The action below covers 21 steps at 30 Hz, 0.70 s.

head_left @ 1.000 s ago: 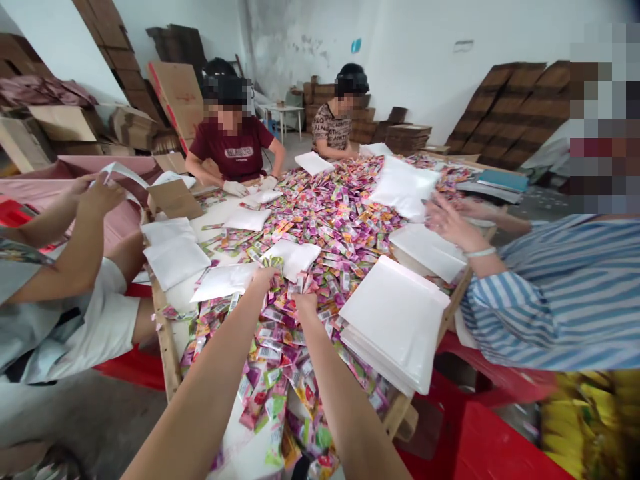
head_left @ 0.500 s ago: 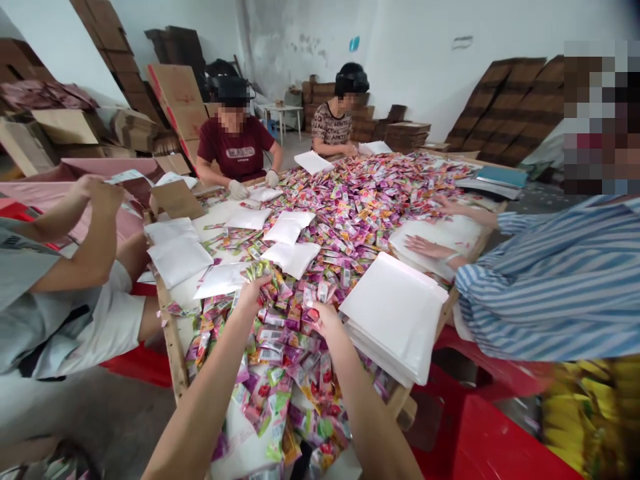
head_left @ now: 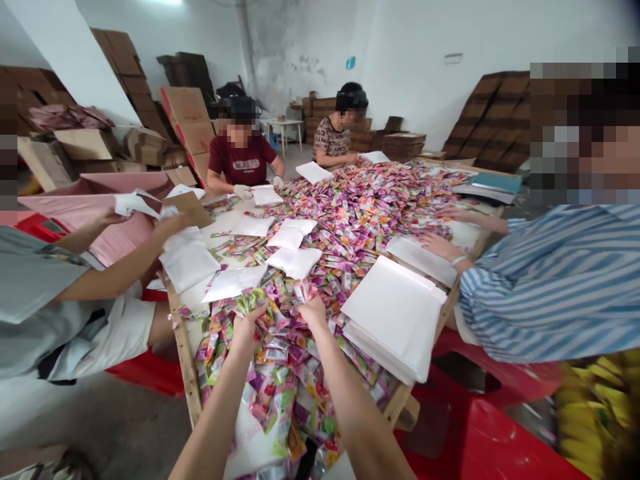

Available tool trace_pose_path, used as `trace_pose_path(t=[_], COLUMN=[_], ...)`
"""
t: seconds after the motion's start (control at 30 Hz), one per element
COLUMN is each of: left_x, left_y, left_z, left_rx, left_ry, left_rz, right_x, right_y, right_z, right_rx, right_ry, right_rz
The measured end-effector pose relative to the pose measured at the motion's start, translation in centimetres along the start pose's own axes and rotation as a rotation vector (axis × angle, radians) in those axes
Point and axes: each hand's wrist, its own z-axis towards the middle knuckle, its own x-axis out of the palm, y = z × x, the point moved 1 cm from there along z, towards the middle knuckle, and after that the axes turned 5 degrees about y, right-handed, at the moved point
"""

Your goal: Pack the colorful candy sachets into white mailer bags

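My left hand is closed around a small bunch of green-and-purple candy sachets, held over the near part of the pile. A short way to the right, my right hand pinches a few pink-and-white sachets at its fingertips. Under and around both hands lies a wide heap of colourful sachets on the table. Just beyond the hands are several white envelopes, some bulging. To the right of my right hand rises a stack of flat white envelopes.
Wooden edging borders the table. A person in grey at left handles white paper beside a pink-lined box. At right, a person in a striped shirt rests hands on a white envelope. Two people sit opposite. Red stools flank the table.
My left hand has moved slightly left and down with its sachets; my right hand has shifted left and up. The person at left has brought a hand down towards the white envelopes.
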Motion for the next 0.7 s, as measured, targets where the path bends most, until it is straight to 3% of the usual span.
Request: trace_pose_path(t=[0.13,0.27,0.43,0.53,0.7], left_x=[-0.6,2.1,4.2,3.8,2.6], left_y=[-1.4,-1.4,0.2,1.4,3.3], left_z=[-2.5,-7.1,-11.5,-12.8,-13.7], left_rx=[0.102,0.257,0.376,0.313,0.148], left_ry=[0.065,0.219,0.225,0.264,0.291], left_rz=[0.143,0.371,0.436,0.413,0.586], right_x=[-3.4,-5.5,-4.9,-4.1,-4.0], right_y=[0.7,0.8,-0.5,-1.0,-0.4], right_z=[-3.6,-8.5,-11.7,-13.1,-15.2], right_rx=[-0.098,-0.219,-0.236,-0.205,-0.274], right_ry=[0.133,0.355,0.297,0.330,0.467], right_rz=[0.140,0.344,0.599,0.706,0.621])
